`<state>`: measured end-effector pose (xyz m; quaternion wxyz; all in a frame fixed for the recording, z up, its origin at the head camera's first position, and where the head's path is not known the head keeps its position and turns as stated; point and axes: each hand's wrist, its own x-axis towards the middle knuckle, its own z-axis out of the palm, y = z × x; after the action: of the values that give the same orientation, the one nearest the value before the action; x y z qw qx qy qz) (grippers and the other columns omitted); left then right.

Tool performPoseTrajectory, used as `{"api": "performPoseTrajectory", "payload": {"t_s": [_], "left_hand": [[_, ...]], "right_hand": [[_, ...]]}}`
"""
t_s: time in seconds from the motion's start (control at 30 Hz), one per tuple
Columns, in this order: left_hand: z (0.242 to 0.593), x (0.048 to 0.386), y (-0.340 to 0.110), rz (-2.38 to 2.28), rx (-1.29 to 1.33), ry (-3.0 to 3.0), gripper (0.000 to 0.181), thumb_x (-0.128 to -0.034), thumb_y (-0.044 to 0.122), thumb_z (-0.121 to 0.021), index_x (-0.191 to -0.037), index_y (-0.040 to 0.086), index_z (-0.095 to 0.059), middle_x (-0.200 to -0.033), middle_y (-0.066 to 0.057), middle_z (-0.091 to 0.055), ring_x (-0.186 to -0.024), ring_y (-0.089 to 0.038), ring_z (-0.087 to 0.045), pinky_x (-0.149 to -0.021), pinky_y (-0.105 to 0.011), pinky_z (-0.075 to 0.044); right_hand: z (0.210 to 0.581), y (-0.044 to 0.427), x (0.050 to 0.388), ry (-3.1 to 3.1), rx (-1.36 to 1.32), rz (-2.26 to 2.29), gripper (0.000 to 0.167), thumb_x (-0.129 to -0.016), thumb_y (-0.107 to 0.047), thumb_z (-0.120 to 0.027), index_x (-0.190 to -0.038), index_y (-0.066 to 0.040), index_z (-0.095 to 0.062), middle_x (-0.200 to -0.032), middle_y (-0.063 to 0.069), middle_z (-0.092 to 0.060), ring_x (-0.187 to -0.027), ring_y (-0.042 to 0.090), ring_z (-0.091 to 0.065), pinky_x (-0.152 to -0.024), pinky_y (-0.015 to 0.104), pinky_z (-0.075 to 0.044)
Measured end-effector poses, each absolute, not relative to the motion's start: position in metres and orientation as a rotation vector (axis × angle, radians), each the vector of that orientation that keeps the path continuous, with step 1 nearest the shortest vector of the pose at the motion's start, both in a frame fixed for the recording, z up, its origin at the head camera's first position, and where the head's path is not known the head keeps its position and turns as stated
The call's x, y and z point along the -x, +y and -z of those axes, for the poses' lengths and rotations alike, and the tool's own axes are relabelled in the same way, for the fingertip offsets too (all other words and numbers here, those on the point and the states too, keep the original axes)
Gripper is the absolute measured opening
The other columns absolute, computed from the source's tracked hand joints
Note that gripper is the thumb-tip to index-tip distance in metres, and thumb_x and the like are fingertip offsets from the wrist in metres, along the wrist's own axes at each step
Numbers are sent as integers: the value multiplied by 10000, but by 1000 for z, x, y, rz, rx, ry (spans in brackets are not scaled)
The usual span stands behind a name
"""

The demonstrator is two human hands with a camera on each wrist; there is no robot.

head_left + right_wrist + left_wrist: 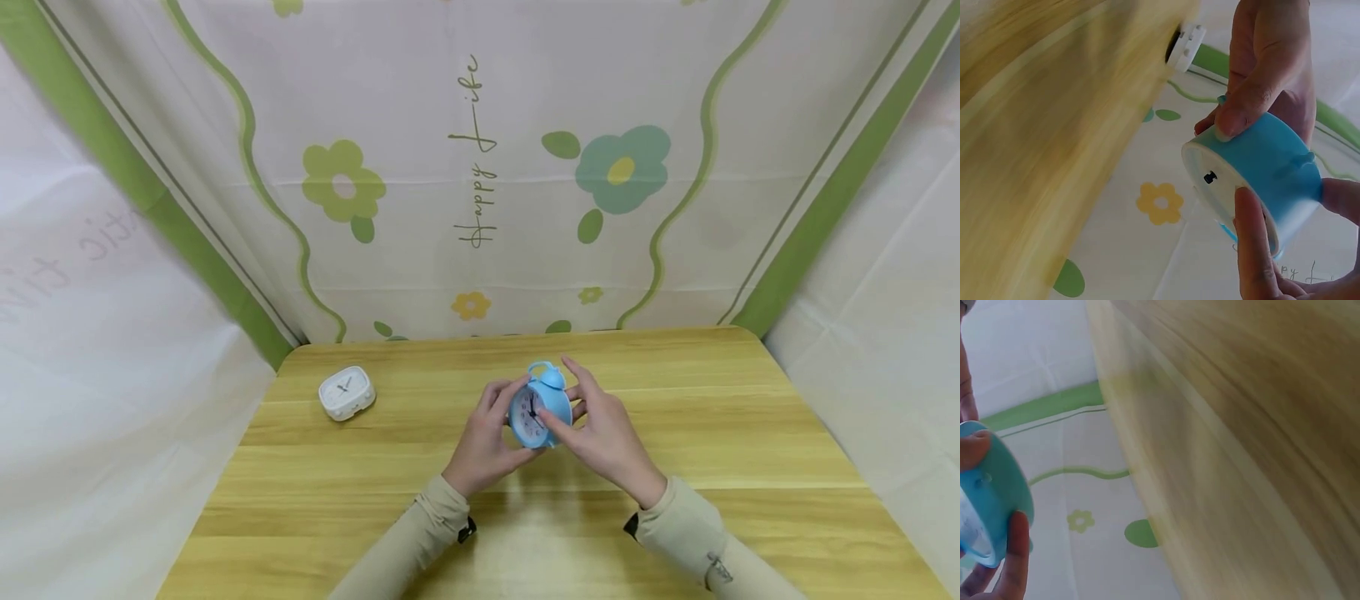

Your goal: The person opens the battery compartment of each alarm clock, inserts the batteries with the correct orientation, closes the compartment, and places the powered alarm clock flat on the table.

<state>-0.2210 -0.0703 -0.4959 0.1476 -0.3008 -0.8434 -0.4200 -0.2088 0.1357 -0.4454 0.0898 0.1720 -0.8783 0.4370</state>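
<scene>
A light blue round alarm clock [555, 404] with bells and a handle on top is held above the table, its dial tilted up toward the head view. My left hand [480, 442] grips its left side, fingers near the top and thumb at the lower edge. On the other side, my right hand [611, 437] holds it with the thumb over the front and fingers around behind. In the right wrist view, the clock's white back [1225, 194] shows a small black part, and a right-hand fingertip touches this back. The left wrist view catches only part of the blue casing [1007, 481].
A small white square clock [347, 393] rests on the wooden table [712, 400] at the back left. Behind the table hangs a white cloth [420, 100] with flowers and lettering, and more cloth closes off both sides.
</scene>
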Motion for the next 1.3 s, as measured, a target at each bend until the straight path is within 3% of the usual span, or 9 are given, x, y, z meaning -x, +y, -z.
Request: {"api": "performPoseTrajectory", "payload": {"t_s": [0.2, 0.4, 0.57, 0.7, 0.83, 0.93, 1.17, 1.3], "left_hand": [[498, 224, -73, 1269, 829, -2438, 990, -782, 212, -935, -1598, 149, -378, -1437, -97, -470, -1231, -237, -575, -877, -309, -623], [499, 228, -80, 1584, 776, -2442, 1045, -798, 181, -918, -1623, 328, -294, -1534, -63, -385, -1280, -270, -582, -963, -323, -614], [502, 231, -83, 1815, 856, -2367, 1017, -817, 120, -894, -1625, 294, -302, -1599, -38, -371, -1190, -260, -654, -992, -304, -601], [502, 231, -83, 1819, 876, -2342, 917, -830, 110, -878, -1591, 251, -386, -1583, -48, -398, -1137, -236, -665, -977, -304, -609], [501, 231, -84, 1775, 857, -2361, 884, -833, 134, -876, -1579, 229, -412, -1584, -65, -393, -1131, -240, -661, -971, -299, -609], [499, 232, -85, 1736, 838, -2386, 901, -830, 155, -880, -1588, 240, -401, -1595, -56, -385, -1180, -252, -646, -977, -299, -605], [496, 234, -86, 1617, 834, -2438, 891, -833, 206, -883, -1589, 248, -413, -1598, -69, -378, -1250, -262, -609, -972, -311, -603], [496, 234, -85, 1573, 834, -2461, 884, -839, 221, -880, -1590, 237, -414, -1604, -88, -369, -1258, -263, -602, -968, -324, -606]], "right_hand": [[442, 142, 211, -2588, -520, -1472, 774, -961, -199, -760, -1576, 2, -335, -1104, 164, -730, -773, 129, -685, -628, 232, -593], [440, 151, 213, -2565, -533, -1695, 718, -1018, -169, -681, -1600, -11, -292, -1177, 240, -689, -872, 207, -721, -688, 277, -644], [440, 156, 214, -2543, -564, -1921, 708, -1056, -152, -614, -1635, -56, -219, -1256, 301, -640, -937, 266, -718, -751, 374, -671], [445, 158, 216, -2567, -609, -1945, 639, -1078, -164, -570, -1632, -86, -260, -1316, 314, -597, -997, 286, -718, -793, 391, -669], [450, 158, 218, -2617, -700, -1825, 639, -1051, -176, -627, -1616, -122, -334, -1443, 284, -511, -1020, 276, -715, -803, 327, -661], [452, 160, 220, -2637, -771, -1735, 733, -985, -171, -729, -1613, -145, -353, -1521, 241, -451, -1037, 264, -700, -836, 295, -645], [458, 164, 223, -2627, -847, -1637, 880, -853, -80, -856, -1596, -149, -390, -1468, 233, -434, -1068, 295, -679, -917, 382, -639], [459, 165, 224, -2632, -837, -1582, 879, -838, -59, -864, -1585, -152, -409, -1471, 231, -420, -1059, 303, -679, -901, 348, -642]]}}
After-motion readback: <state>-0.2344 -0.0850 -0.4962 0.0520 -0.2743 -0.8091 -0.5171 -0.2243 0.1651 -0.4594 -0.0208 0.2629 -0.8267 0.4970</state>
